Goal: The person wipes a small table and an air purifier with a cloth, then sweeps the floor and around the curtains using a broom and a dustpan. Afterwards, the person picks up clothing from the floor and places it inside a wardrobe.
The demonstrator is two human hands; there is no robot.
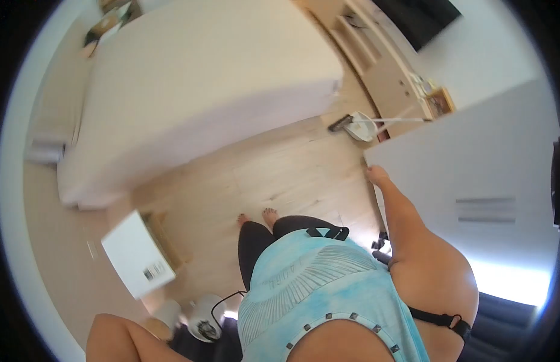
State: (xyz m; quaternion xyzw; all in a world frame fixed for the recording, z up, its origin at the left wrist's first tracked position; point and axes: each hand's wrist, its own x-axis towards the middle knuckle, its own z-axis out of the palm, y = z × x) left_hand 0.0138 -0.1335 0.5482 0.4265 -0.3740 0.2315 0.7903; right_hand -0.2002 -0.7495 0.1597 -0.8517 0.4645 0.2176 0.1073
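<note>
My right arm reaches forward, and my right hand (377, 175) is at the near corner of a large white panel (443, 157) with two slot-like grey strips. Its fingers look curled round the panel's edge, though they are small and partly hidden. Of my left arm (120, 338), only a bent part shows at the bottom left; the left hand is out of view. Just beyond my right hand, a dustpan (360, 128) and a broom with a dark head (341, 123) rest on the floor, beside a wooden cabinet.
A large bed (201, 78) with a pale cover fills the far left. A small white-topped table (135, 253) stands at left, with a white bin-like container (205, 317) nearby. A dark screen (419, 21) hangs at upper right above the wooden cabinet (388, 78).
</note>
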